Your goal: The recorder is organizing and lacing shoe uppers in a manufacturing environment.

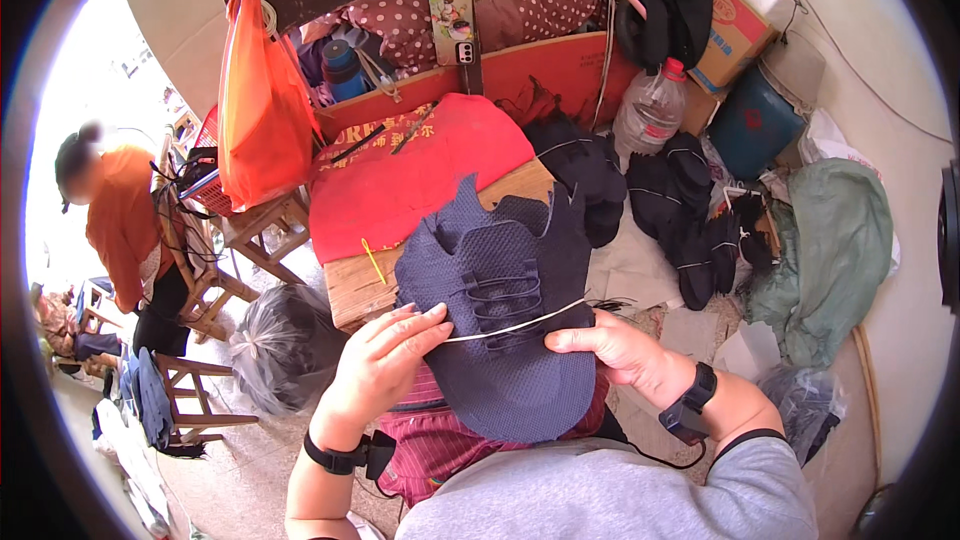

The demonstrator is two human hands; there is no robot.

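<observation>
A stack of dark navy knit shoe uppers (500, 360) lies across my lap and the edge of the wooden bench, toe ends toward me. Thin dark cord is laced across the top upper. Around the stack's middle runs a pale, thin band (528, 324). My left hand (395, 355) is closed on the stack's left edge, fingertips on the band's left end. Gripping the right edge, my right hand (625, 352) has its thumb on top, close to the band; its other fingers are hidden underneath.
A red cloth (420, 175) covers part of the wooden bench (355, 290), with a yellow hook-like tool (374, 260) on it. Tied dark bundles (672, 205) lie right of the bench, near a plastic jug (650, 110). A person in orange (125, 205) sits at far left.
</observation>
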